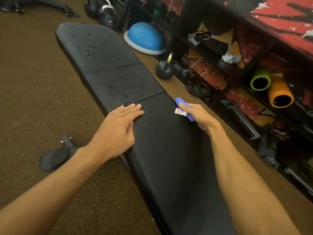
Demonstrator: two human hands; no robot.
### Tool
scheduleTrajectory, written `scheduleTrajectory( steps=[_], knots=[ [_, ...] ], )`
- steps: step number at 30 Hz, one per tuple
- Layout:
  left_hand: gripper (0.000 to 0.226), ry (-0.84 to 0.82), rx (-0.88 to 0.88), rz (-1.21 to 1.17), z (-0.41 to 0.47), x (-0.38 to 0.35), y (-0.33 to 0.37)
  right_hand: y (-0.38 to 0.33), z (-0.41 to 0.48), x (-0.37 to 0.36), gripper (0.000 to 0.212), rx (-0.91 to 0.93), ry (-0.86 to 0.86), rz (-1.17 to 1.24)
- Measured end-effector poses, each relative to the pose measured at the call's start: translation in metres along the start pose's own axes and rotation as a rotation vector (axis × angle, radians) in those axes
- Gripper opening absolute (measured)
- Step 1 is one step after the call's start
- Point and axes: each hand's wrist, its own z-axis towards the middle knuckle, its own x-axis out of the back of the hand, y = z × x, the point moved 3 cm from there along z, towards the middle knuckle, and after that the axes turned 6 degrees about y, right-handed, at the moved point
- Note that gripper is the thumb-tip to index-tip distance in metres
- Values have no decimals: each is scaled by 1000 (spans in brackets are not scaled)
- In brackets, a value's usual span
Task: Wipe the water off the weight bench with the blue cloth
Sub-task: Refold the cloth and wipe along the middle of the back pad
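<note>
A long black padded weight bench [162, 150] runs from the near bottom toward the far upper left. Water droplets [118, 82] dot its middle and far pads, and a few lie on the near pad beside my left hand. My left hand [118, 124] rests flat on the bench's left side, fingers straight and pointing toward the seam. My right hand [198, 116] grips a bunched blue cloth [179, 101] with a white tag, at the bench's right edge. Most of the cloth is hidden inside my fist.
Brown carpet [33, 99] lies left of the bench. A black kettlebell [164, 69] and a blue balance dome [145, 38] sit on the floor to the right. A black shelf unit [237, 73] with foam rollers lines the right side. More kettlebells [105, 12] stand beyond the bench.
</note>
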Motion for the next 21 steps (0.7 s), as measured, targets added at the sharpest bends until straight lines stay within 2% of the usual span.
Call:
scheduleTrajectory(
  steps=[2, 4, 7, 9, 12, 15, 18, 21],
  knots=[
    [54, -3, 0, 0, 0, 0, 0, -5, 12, -5, 40, -74, 14, -31],
    [53, -5, -4, -1, 1, 0, 0, -25, 27, -20, 47, -51, 54, -51],
    [57, -7, -5, 9, 0, 1, 1, -44, 36, -42, 47, 59, 126, -173],
    [56, -16, -6, 12, 0, 1, 1, -44, 19, -46, 36, 154, 197, -281],
    [54, -21, -5, 19, 0, 2, 1, -40, -20, -51, 50, 377, 232, -440],
    [54, -31, 10, 26, 1, 4, 2, -26, -56, -62, 56, 503, 202, -482],
    [54, -43, 1, 25, 1, 6, 1, -20, -66, -62, 57, 514, 162, -497],
    [52, -59, 3, 20, 2, 8, 1, -35, -39, -66, 61, 391, 226, -552]
  ],
)
